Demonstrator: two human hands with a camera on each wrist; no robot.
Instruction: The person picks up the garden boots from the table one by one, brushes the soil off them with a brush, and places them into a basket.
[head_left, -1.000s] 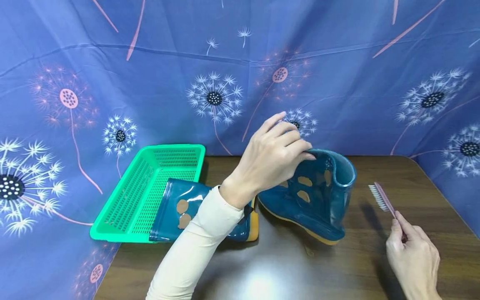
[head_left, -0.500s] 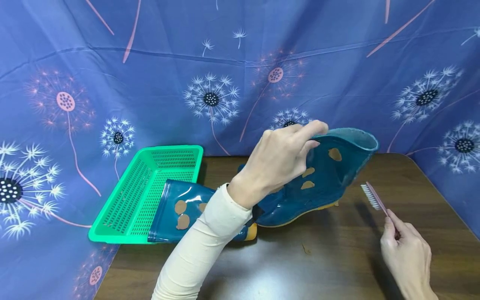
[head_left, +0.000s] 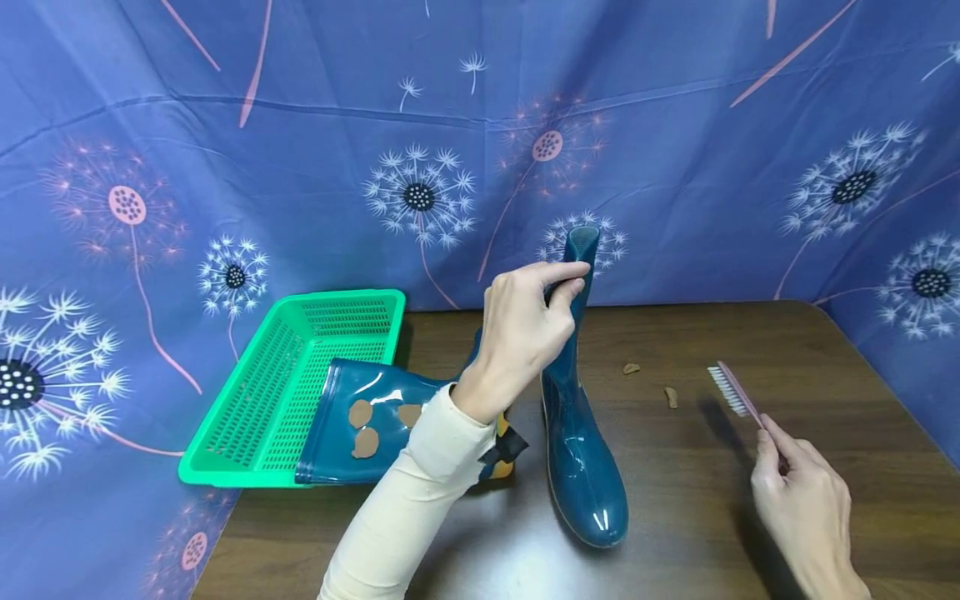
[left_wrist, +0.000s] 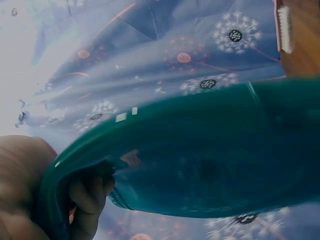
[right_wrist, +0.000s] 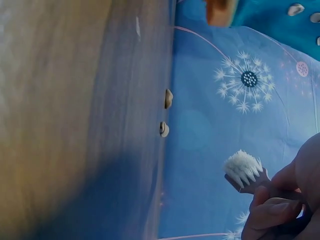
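Note:
My left hand (head_left: 525,329) pinches the top edge of a blue rubber boot (head_left: 588,467), its toe pointing toward me. In the left wrist view, fingers (left_wrist: 87,200) curl over the rim of the boot (left_wrist: 200,155). Brown patches mark the boot's side (right_wrist: 275,30) in the right wrist view. My right hand (head_left: 806,500) grips the handle of a pink brush (head_left: 735,390) with white bristles (right_wrist: 242,167), held up at the right, apart from the boot. A second blue boot (head_left: 337,433) with brown patches lies on its side, partly hidden behind my left forearm.
A green perforated basket (head_left: 198,467) stands at the left, the second boot's shaft lying over its right side. Two small brown bits (head_left: 632,368) lie on the wooden table (head_left: 697,533) between boot and brush. A blue dandelion-print cloth (head_left: 315,167) hangs behind.
My left hand has swung the boot round from its opening facing right to its toe facing me. Brown bits have come into view on the table. My right hand has drifted slightly left with the brush.

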